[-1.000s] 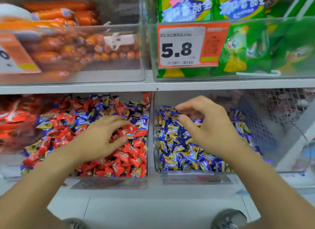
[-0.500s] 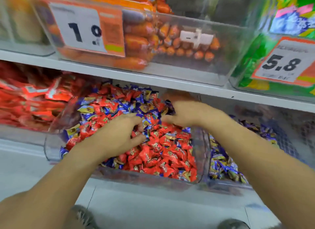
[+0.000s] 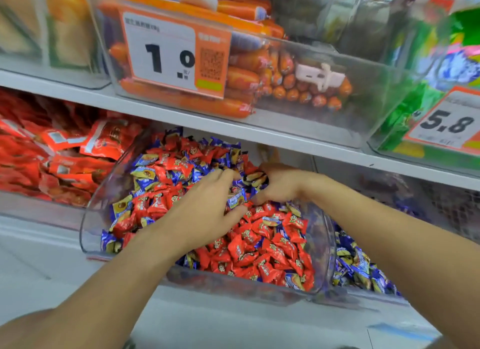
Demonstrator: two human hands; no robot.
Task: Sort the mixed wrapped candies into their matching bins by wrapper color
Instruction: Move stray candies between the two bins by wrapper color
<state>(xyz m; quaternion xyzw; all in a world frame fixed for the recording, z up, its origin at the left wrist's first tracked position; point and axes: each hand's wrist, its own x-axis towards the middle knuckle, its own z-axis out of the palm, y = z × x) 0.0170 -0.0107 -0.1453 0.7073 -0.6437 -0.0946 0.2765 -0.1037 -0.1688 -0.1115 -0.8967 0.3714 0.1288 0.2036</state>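
Blue candies [image 3: 235, 200] are still mixed through the red bin [image 3: 85, 234], thickest at the back. A second ago the right hand [image 3: 279, 186] hovered over the blue bin [image 3: 363, 268]; now it's back in the red one, fingers curled on blue wrappers. Left hand [image 3: 207, 213] lies flat on the pile, loosely spread. Looks like another batch coming out, plenty left.

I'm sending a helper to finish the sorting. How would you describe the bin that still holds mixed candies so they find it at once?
Find the orange price tag reading 1.0 on the upper shelf. Directly below it sits the clear bin where both hands are digging. Unlike the all-red packets to its left and the blue-only bin to its right, it holds red and blue candies together.
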